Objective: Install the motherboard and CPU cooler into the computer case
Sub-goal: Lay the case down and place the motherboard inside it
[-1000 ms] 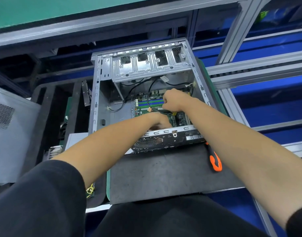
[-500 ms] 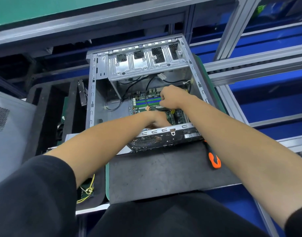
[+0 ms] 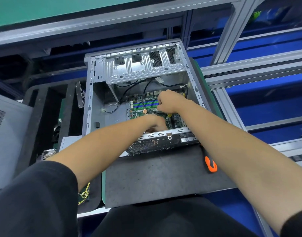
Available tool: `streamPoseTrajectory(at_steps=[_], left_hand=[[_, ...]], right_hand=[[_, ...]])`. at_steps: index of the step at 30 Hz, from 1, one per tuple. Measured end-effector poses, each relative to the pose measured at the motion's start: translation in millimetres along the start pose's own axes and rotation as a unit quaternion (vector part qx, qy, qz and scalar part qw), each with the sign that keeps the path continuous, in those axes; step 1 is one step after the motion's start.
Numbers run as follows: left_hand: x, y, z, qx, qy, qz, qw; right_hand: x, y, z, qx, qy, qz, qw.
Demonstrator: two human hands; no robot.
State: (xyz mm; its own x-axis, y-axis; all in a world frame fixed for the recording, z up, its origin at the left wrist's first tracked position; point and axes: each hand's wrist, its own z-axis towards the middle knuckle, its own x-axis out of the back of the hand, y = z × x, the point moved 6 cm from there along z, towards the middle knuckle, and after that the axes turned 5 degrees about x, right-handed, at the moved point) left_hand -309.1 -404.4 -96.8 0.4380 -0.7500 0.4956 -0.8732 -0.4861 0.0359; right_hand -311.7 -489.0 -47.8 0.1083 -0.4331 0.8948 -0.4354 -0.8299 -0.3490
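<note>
The right hand (image 3: 169,101) is curling its fingers around a thin black cable (image 3: 144,100) above the green motherboard (image 3: 143,106), which is lying flat inside the open grey steel computer case (image 3: 88,106). The left hand (image 3: 153,123) is reaching low over the board behind the case's near wall; I cannot tell how its fingers are lying. An orange-and-black screwdriver (image 3: 210,164) is resting on the dark grey mat (image 3: 155,178) beside the case.

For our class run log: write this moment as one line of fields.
stage: motherboard inside case | left hand: low on board, grip hidden | right hand: fist above board | screwdriver: on mat, untouched
</note>
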Motion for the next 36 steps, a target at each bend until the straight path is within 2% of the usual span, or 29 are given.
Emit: streamPoseTrajectory(at_steps=[6, 9, 12, 15, 17, 20, 23, 28, 36], left_hand=[[3, -3, 0, 0.014, 0.013, -0.070, 0.997], [4, -3, -1, 0.008, 0.028, -0.057, 0.998], [1, -3, -2, -0.025, 0.014, -0.111, 0.993], [9, -14, -7, -0.031, 0.010, -0.186, 0.982], [27, -34, -9, -0.008, 0.069, -0.225, 0.972], [58, -76, -18, 0.066, 0.262, -0.145, 0.952], [67, -103, -22, 0.107, 0.365, -0.113, 0.918], [64, -108, -2, 0.086, 0.371, -0.038, 0.924], [64, -109, 9, 0.066, 0.368, -0.037, 0.927]], right_hand=[[4, 0, -1, -0.015, 0.021, -0.016, 1.000], [14, 7, -1, -0.063, 0.084, -0.048, 0.993], [24, 17, -6, -0.134, 0.134, -0.063, 0.980], [19, 22, -6, -0.161, 0.099, -0.039, 0.981], [12, 22, -4, -0.146, 0.054, -0.038, 0.987], [2, 20, -2, -0.114, -0.011, -0.074, 0.991], [-3, 20, 2, -0.092, -0.022, -0.084, 0.992], [-1, 19, 14, -0.051, -0.031, -0.143, 0.988], [-3, 16, 23, -0.047, -0.007, -0.182, 0.982]])
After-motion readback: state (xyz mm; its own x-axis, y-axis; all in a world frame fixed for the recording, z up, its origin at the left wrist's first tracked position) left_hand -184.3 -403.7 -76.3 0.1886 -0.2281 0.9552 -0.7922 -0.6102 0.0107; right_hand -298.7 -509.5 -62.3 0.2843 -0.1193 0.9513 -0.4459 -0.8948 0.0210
